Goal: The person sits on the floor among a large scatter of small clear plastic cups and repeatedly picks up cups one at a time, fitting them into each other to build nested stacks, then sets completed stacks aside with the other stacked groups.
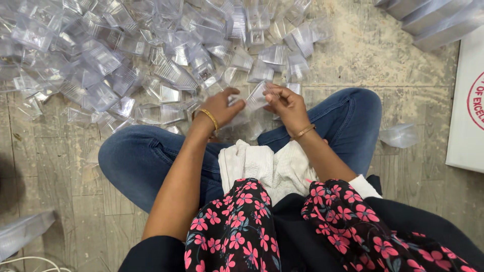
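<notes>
Viewpoint: we look straight down from our own head at our crossed legs in blue jeans (pixel 151 156) on a worn tiled floor (pixel 60 201).
Left hand: our left hand (pixel 222 107) sits just left of centre, at about 11 o'clock from our lap, thumb and fingers pinching the left edge of a small clear plastic box (pixel 256 95); a gold bangle (pixel 209 119) circles the wrist.
Right hand: our right hand (pixel 285 103) sits just right of centre, fingers curled and closed on the right side of the same box; a second gold bangle (pixel 303 132) rests on that wrist.
Clear plastic box: held between both hands above our shins, near the middle of the view and slightly toward 12 o'clock.
Pile: a broad heap of clear plastic boxes (pixel 126 55) spreads from 9 o'clock across to 12 o'clock, its near edge just beyond our hands.
Lap: a white cloth (pixel 267 166) lies over our legs, with a dark floral garment (pixel 242 226) below it toward 6 o'clock.
Stray piece: one clear plastic piece (pixel 401 135) lies alone at 3 o'clock.
Edge: a white carton (pixel 466 116) sits at the far right, with stacked clear trays (pixel 428 17) at 1 o'clock.
</notes>
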Demonstrator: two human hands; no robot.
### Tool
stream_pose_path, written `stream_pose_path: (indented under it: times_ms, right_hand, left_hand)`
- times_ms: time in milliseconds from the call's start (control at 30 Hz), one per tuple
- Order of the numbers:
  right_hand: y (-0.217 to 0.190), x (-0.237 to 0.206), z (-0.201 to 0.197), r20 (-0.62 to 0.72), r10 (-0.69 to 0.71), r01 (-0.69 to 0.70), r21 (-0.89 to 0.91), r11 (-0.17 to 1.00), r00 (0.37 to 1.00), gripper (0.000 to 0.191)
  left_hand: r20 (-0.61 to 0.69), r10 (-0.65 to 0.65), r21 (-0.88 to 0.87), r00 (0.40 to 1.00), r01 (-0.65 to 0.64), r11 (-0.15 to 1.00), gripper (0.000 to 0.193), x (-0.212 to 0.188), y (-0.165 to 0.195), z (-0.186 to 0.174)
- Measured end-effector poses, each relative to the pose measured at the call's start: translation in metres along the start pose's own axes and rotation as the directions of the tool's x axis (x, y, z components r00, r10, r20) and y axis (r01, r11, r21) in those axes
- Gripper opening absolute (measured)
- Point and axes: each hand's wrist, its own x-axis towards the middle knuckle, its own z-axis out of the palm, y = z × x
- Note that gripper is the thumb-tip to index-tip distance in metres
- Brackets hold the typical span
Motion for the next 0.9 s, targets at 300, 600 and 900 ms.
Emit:
stream_pose_path:
  times_ms: [300, 600, 900]
  right_hand:
    - [-0.030, -0.020, 0.007, 0.125, -0.214, 0.243, -0.318, 0.916, 0.969, 0.022]
    - [-0.035, -0.013, 0.007, 0.076, -0.091, 0.106, -0.220, 0.970, 0.993, 0.042]
    - [-0.039, -0.015, -0.004, 0.219, -0.167, 0.186, -0.070, 0.980, 0.961, 0.031]
  left_hand:
    - [0.108, -0.065, -0.137, 0.992, 0.080, 0.987, 0.055, -0.005, 0.020, -0.007]
    - [-0.065, 0.223, 0.159, 0.973, -0.210, 0.965, 0.060, -0.022, 0.051, -0.014]
    - [0.042, 0.070, -0.034, 0.997, -0.069, 0.997, 0.055, -0.008, 0.030, -0.010]
